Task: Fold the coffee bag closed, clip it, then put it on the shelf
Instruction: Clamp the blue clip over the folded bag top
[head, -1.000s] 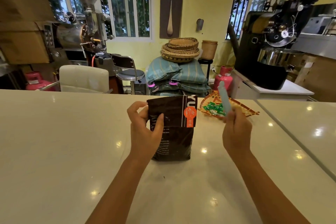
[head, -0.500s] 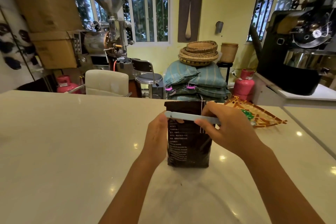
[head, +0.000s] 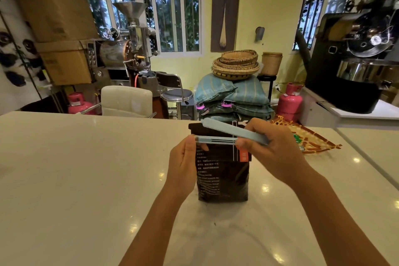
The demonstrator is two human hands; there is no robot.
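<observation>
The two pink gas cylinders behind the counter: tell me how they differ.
The left gas cylinder stands beside the white chair; the right gas cylinder stands by the stacked sacks. The left one is cut off lower by the counter; the right one shows more body. Both are pink with collared tops.

A single wide-angle view looks out from the person's head, facing forward and tilted down over a white counter [head: 71, 179]. Both forearms reach in from the bottom edge, so the hands sit close, in the middle of the frame. The counter fills the lower half; its far edge crosses at about mid-height. Beyond it the view takes in the room up to the windows [head: 172, 21] in the back wall. Straight lines bow toward the edges. No second view overlaps it.
</observation>
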